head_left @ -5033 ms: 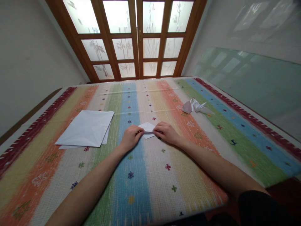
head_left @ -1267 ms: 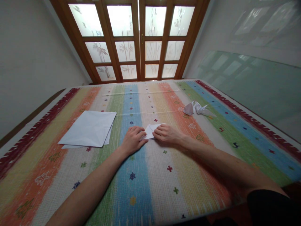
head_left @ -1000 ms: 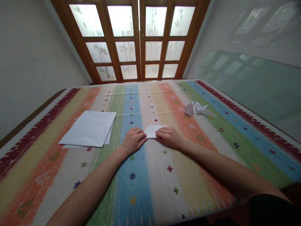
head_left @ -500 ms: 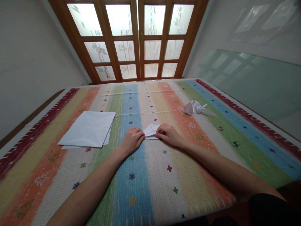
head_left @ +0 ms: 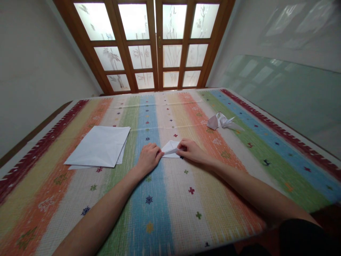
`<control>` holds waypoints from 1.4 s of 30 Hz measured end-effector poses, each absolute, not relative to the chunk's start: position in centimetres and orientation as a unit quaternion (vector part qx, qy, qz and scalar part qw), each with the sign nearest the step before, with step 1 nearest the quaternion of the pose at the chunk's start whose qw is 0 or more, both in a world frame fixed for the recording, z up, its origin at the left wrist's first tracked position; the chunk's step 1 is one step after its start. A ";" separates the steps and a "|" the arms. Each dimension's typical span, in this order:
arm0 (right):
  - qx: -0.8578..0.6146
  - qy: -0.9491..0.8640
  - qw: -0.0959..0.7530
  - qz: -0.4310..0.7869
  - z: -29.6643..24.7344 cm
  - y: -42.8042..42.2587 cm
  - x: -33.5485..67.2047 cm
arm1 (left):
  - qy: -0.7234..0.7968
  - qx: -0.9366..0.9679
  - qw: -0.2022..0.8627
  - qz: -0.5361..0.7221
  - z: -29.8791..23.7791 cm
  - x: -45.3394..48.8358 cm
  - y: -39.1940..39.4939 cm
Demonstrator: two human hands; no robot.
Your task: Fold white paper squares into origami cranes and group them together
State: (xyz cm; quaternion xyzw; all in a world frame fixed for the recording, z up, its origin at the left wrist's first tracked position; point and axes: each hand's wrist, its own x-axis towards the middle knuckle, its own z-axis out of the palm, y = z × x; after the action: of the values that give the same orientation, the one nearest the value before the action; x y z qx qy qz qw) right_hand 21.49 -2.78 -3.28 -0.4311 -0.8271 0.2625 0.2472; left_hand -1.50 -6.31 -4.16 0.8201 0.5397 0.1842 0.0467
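Observation:
A small folded white paper piece (head_left: 171, 147) lies in the middle of the striped tablecloth (head_left: 165, 199). My left hand (head_left: 148, 158) rests curled on the cloth, its fingertips pressing the piece's left point. My right hand (head_left: 192, 151) pinches a flap at the piece's right side and lifts it slightly. Both forearms reach in from the near edge.
A stack of flat white paper sheets (head_left: 99, 146) lies to the left. A finished folded paper figure (head_left: 222, 121) sits at the right, farther back. Wooden glazed doors (head_left: 154, 42) stand beyond the table, and a glass panel (head_left: 287, 96) runs along the right side.
My right hand has shifted along the folded piece and now lifts a flap off it. My left hand has stayed pressed at its left point.

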 end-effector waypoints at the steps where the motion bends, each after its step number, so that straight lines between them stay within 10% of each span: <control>1: -0.431 -0.825 0.248 0.270 -3.3 -2.8 21.8 | 0.538 0.821 0.046 0.185 -4.2 -1.5 -6.3; 17: -0.441 -0.796 0.380 0.169 -5.4 -1.3 24.5 | 0.493 0.834 0.046 0.243 -4.2 -1.8 -6.7; 42: -0.438 -0.678 0.408 0.427 -1.3 -1.9 20.0 | 0.410 0.816 -0.009 0.408 -4.9 -2.5 -6.9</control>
State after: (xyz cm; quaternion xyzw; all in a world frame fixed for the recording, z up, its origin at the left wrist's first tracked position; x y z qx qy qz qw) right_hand 19.96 -1.89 -1.26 -0.4378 -0.6780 0.4269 0.4079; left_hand -2.48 -6.86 -4.88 0.8158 0.4100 0.4077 -0.0086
